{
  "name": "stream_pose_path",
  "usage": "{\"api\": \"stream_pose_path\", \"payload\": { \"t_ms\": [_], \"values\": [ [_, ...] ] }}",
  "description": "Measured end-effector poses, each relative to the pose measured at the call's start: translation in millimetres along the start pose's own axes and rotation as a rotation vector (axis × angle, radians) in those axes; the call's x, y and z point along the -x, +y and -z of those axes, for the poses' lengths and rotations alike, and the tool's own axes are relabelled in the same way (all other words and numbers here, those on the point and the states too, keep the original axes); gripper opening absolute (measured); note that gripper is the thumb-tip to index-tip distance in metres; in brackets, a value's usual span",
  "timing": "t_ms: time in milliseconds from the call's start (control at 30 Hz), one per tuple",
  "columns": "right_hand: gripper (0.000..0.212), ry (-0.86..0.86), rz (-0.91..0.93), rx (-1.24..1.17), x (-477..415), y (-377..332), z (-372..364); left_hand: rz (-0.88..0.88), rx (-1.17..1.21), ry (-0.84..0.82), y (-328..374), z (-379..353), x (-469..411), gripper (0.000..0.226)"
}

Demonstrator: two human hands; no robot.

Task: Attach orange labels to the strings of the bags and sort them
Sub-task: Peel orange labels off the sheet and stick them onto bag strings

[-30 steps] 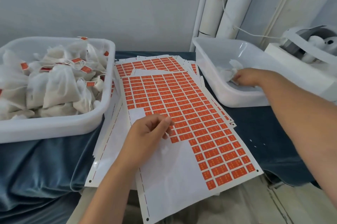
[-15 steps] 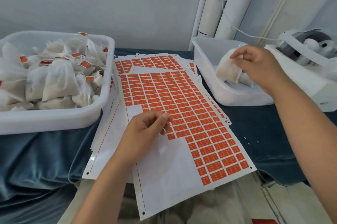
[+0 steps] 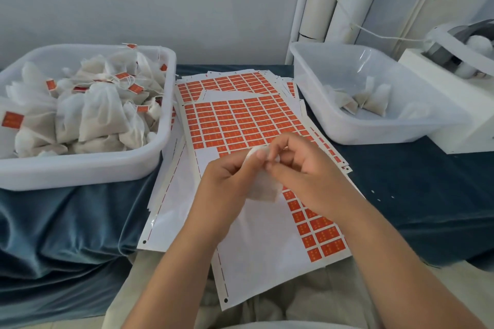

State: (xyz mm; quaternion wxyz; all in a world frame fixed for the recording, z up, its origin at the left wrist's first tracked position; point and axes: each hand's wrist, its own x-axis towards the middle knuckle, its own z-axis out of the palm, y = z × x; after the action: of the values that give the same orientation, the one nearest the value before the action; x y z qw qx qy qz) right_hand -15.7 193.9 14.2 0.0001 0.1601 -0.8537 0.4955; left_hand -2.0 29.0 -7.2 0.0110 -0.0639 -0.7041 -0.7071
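**Both hands holding one bag over the label sheet**

The left hand (image 3: pixel 227 181) is gripping a small white bag (image 3: pixel 263 191) with curled fingers. The right hand (image 3: pixel 304 168) is pinching the bag's upper edge, and the two hands are meeting at the fingertips. Whether a string or a label is lying between the fingers cannot be told.

The bag is hanging just above the label sheet (image 3: pixel 240 120), whose near part is showing bare white backing. This sheet is topping a stack on the blue-covered table (image 3: pixel 414 195).

On the person's left, the left bin (image 3: pixel 80 168) is holding a heap of labelled bags (image 3: pixel 101 114). On the right, the right bin (image 3: pixel 374 136) is holding a few plain bags (image 3: pixel 374 98). A white machine (image 3: pixel 454 104) is standing just beside it.
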Motion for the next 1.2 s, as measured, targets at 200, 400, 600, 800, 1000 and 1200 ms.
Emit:
{"api": "stream_pose_path", "payload": {
  "t_ms": [200,400,600,800,1000,1200],
  "values": [
    [0.017,0.148,-0.236,-0.197,-5,1,-10,0.006,-0.032,0.074,-2,3,6,0.027],
    [0.059,-0.033,-0.293,-0.432,1,-3,-16,-0.191,-0.255,-0.099,-10,11,6,0.04],
    [0.018,0.126,-0.121,-0.427,8,-2,-24,-0.156,-0.247,-0.022,-12,8,8,0.059],
    [0.009,0.308,-0.093,-0.308,7,1,-30,-0.136,-0.489,0.337,-14,3,11,0.071],
    [0.012,0.366,-0.227,-0.502,8,2,-32,-0.415,-0.941,0.055,-19,-7,13,0.075],
    [0.021,0.265,-0.362,-0.693,6,-2,-29,-0.436,-0.948,0.128,-31,-3,7,0.069]
  ]
}}
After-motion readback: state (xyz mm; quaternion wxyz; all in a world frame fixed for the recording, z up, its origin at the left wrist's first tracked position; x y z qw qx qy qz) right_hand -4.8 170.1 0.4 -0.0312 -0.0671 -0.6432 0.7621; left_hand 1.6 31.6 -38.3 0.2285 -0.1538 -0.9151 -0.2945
